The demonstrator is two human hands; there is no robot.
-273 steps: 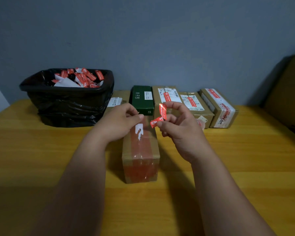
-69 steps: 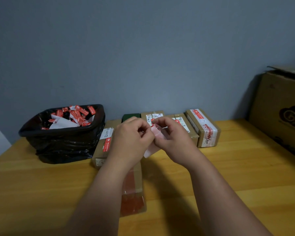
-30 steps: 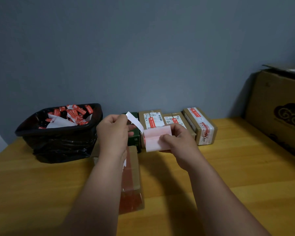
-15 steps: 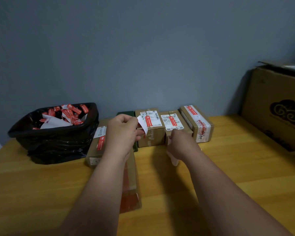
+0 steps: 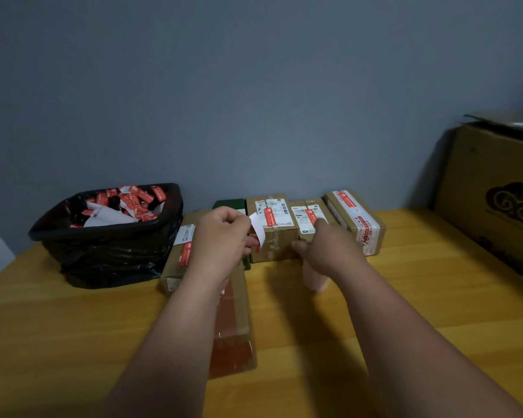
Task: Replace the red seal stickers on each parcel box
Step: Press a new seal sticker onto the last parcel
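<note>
Two hands work over a yellow tabletop point(image 5: 420, 297) at the centre of the frame. The left hand point(image 5: 221, 239) is curled, pinching a white sticker strip point(image 5: 258, 229) between thumb and fingertips; the red face is barely seen. The right hand point(image 5: 326, 248) reaches down toward a pale pink backing sheet point(image 5: 313, 280) below it; whether it grips the sheet cannot be told. A long parcel box point(image 5: 239, 324) lies under the left forearm, in the lower middle, with no fresh seal visible on it. Four boxes in the back row point(image 5: 272, 227) carry red seals, and a black bin point(image 5: 109, 236) at left holds discarded stickers.

The risk, as a judgement: the freed strip hangs loose and could fold onto itself or stick to the fingers, since only one end is pinched. It could also land crooked on the long box, because the forearm hides much of the top.
</note>
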